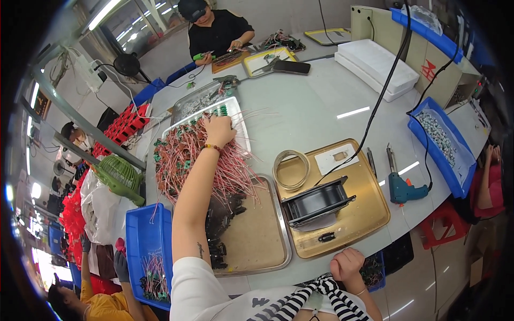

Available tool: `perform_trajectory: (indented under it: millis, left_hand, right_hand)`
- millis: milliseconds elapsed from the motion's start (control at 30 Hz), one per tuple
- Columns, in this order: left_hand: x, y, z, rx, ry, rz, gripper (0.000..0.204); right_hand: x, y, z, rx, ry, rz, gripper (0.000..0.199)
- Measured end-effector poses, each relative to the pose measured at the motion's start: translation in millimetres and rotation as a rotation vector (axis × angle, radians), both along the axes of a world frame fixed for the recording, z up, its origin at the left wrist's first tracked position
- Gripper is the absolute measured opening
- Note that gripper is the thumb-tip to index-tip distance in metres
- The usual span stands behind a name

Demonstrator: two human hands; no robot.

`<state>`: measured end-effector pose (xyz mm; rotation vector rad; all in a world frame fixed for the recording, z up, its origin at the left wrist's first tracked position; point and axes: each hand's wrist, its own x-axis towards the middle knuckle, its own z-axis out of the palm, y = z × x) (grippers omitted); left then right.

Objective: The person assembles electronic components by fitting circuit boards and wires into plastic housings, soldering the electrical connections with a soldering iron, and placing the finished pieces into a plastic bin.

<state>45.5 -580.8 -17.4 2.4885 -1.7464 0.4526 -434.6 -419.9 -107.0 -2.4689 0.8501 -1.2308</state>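
My left arm reaches over a large pile of small circuit boards with red and white wires (pixel 184 152). The curled fingers of my left hand (pixel 219 131) dip into the far side of the pile, at a white tray (pixel 242 120) with green boards; what they grip is hidden. My right hand (pixel 347 264) is closed in a fist by the near table edge, with nothing visible in it. It is nearest to a gold tray (pixel 369 214) bearing a black frame-like housing (pixel 318 203), a roll of tape (pixel 290 170), a white card (pixel 336 159) and a small black part (pixel 326 237).
A metal tray (pixel 257 235) holds black parts beside my left forearm. Right of the gold tray lies a teal glue gun (pixel 407 188), its cord hanging across. Blue bins (pixel 148 227) stand left and right. A co-worker (pixel 217 32) sits across the table; a green fan (pixel 119 176) stands left.
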Motion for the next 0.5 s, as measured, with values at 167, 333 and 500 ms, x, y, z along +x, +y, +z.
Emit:
perform_trajectory:
  millis: [167,333,500]
  left_hand:
    - [15.3,-2.1,5.1,0.027,0.231,0.002,0.016]
    - [40.2,0.9,16.6,-0.166,0.647,0.077,0.032]
    - [61.5,-3.8,11.0,-0.232,0.759,0.039,0.033]
  right_hand:
    - [-0.5,-0.1,-0.8,0.008,-0.012,-0.018,0.017]
    - [-1.0,-0.3,0.3,-0.005,-0.013,-0.012,0.017]
    - [0.1,-0.5,1.2,-0.015,-0.005,-0.018,0.018]
